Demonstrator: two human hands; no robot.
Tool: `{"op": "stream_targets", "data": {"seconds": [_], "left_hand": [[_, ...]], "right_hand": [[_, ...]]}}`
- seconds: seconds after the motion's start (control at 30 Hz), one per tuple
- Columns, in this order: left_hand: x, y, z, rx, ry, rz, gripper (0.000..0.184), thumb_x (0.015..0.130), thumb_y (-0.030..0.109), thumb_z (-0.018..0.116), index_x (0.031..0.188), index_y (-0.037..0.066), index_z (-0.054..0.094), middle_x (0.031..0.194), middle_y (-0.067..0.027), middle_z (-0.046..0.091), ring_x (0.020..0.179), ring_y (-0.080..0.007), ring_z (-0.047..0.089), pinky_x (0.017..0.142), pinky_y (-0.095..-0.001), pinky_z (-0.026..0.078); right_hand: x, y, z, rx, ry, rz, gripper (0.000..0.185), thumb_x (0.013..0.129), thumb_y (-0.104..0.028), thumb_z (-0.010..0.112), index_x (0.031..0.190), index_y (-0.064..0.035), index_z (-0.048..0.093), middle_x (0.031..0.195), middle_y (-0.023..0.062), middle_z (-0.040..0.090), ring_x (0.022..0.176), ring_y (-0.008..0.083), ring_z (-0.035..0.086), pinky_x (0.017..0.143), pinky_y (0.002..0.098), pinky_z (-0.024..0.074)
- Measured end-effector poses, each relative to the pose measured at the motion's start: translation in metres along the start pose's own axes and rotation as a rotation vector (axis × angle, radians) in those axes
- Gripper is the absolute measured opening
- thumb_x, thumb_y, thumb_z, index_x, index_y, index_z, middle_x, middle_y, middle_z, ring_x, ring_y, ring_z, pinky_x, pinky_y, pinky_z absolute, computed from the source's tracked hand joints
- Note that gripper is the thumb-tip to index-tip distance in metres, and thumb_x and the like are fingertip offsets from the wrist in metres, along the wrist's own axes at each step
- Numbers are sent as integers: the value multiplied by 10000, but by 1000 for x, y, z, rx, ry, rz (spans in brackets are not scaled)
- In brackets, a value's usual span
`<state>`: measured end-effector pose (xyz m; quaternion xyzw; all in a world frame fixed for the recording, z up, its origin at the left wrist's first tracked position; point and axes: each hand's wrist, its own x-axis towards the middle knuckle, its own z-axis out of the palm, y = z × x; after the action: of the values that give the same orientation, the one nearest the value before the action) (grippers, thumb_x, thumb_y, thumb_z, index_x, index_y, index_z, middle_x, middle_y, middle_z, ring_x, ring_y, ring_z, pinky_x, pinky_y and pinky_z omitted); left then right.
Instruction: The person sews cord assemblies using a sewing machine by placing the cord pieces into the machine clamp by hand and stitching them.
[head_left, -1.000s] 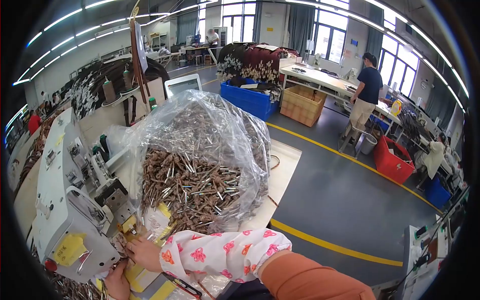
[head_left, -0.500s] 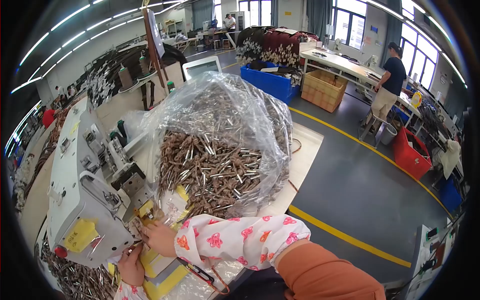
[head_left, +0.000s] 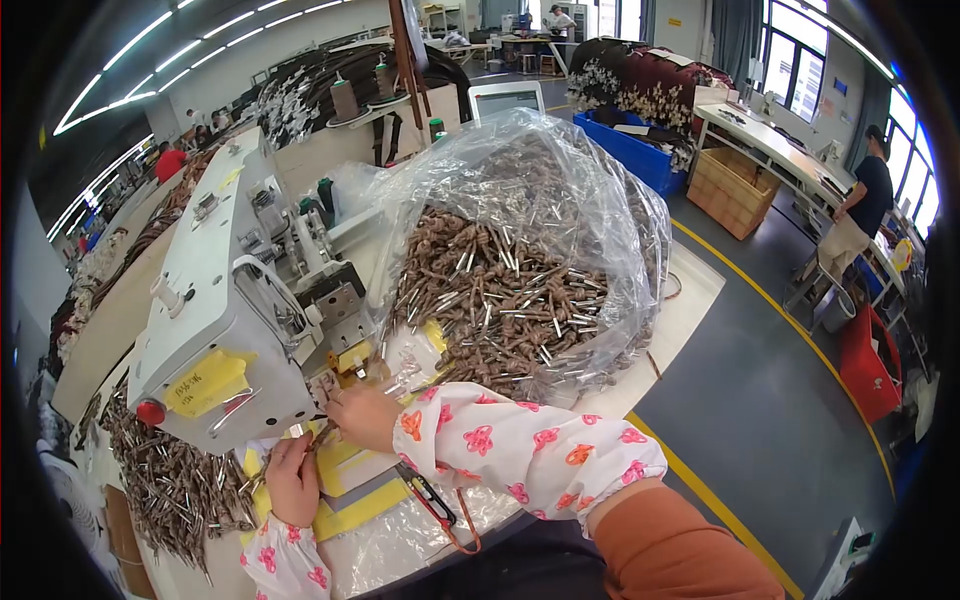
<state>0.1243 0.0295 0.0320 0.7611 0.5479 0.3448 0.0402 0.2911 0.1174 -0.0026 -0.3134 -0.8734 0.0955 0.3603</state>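
Observation:
My left hand [head_left: 293,482] is closed below the head of a white sewing machine [head_left: 222,315], its fingertips pinching a brown cord [head_left: 324,432] with a silvery tip. My right hand [head_left: 364,416] is closed beside it, fingers bent down at the cord near the needle area; its fingertips are partly hidden. Behind my right hand, a clear plastic bag [head_left: 625,265] holds a heap of brown knotted cords with metal tips [head_left: 505,300]. More such cords form a pile [head_left: 185,485] left of the machine.
Yellow tape [head_left: 365,508] marks the worktop, and small thread snips [head_left: 430,497] lie near my right forearm. Thread cones [head_left: 344,100] and a screen [head_left: 505,98] stand behind. A person [head_left: 868,205] stands at a far table, near a red bin [head_left: 868,365].
The view has swung left, so everything appears further right. My left hand has shifted slightly away from my right hand; both remain by the needle area.

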Motion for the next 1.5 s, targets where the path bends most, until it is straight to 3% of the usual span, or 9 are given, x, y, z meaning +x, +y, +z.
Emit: {"op": "stream_targets", "data": {"seconds": [0.27, 0.33, 0.47, 0.6, 0.67, 1.07, 1.27, 1.33, 1.5], "left_hand": [[-29, -77, -63, 222, -144, -230, 292, 739, -49, 498, 1002, -18, 621, 943, -182, 564, 795, -343, 542, 688, -402, 431], [-18, -49, -56, 440, -29, -1, 299, 756, -23, 500, 1037, -27, 602, 1009, -198, 551, 886, -379, 516, 781, -436, 403], [-6, -8, -5, 156, -81, 48, 283, 806, 64, 515, 1070, -31, 550, 1081, -222, 528, 1011, -412, 464, 883, -453, 363], [11, -12, 25, 207, -64, 218, 286, 815, 50, 496, 1088, -25, 541, 1077, -208, 534, 1002, -399, 475, 874, -440, 366], [14, -14, 20, 129, -172, 41, 288, 811, 22, 474, 1088, -20, 545, 1070, -195, 538, 1001, -377, 479, 867, -429, 367], [14, -13, 9, 100, -83, 98, 280, 769, -9, 506, 1029, 32, 602, 921, -204, 599, 773, -392, 578, 660, -436, 460], [15, -18, 14, 225, -7, 169, 129, 792, 19, 527, 906, 17, 588, 877, -184, 567, 747, -394, 564, 631, -441, 439], [15, -14, 10, 191, -103, 79, 74, 803, 30, 531, 858, 16, 580, 834, -183, 567, 723, -387, 565, 618, -430, 436], [17, -10, 12, 163, 27, 137, 72, 811, 59, 566, 870, 42, 605, 814, -158, 616, 690, -359, 593, 580, -415, 458]], "right_hand": [[-19, 2, -125, -458, -179, 21, 113, 723, -120, 550, 795, -79, 626, 801, 69, 599, 820, 236, 590, 737, 368, 446], [-26, 13, -153, -626, -200, 52, 103, 721, -139, 557, 757, -89, 639, 796, 54, 600, 829, 216, 577, 730, 355, 425], [-39, 37, -147, -866, -308, 119, 119, 711, -170, 573, 658, -104, 656, 806, 50, 610, 829, 204, 570, 721, 340, 407], [-35, 51, -134, -751, -313, 131, 101, 730, -167, 565, 720, -97, 637, 797, 49, 619, 800, 203, 598, 710, 333, 425], [-33, 60, -126, -773, -315, 123, 97, 740, -164, 557, 742, -97, 627, 785, 50, 620, 778, 204, 611, 686, 338, 439], [14, 38, -141, -780, -409, 45, 48, 646, -153, 636, 655, -113, 659, 648, 62, 631, 649, 233, 639, 567, 367, 476], [17, -1, -125, -72, -133, -29, 98, 714, -80, 583, 778, -29, 636, 682, 109, 633, 665, 250, 637, 569, 340, 486], [18, 8, -100, 637, -314, 39, 118, 762, -59, 587, 846, -4, 648, 701, 80, 641, 647, 149, 619, 568, 278, 477], [3, 39, -51, 990, -570, 270, 184, 799, -73, 610, 960, 4, 653, 742, 42, 645, 653, 82, 595, 594, 229, 482]]}}
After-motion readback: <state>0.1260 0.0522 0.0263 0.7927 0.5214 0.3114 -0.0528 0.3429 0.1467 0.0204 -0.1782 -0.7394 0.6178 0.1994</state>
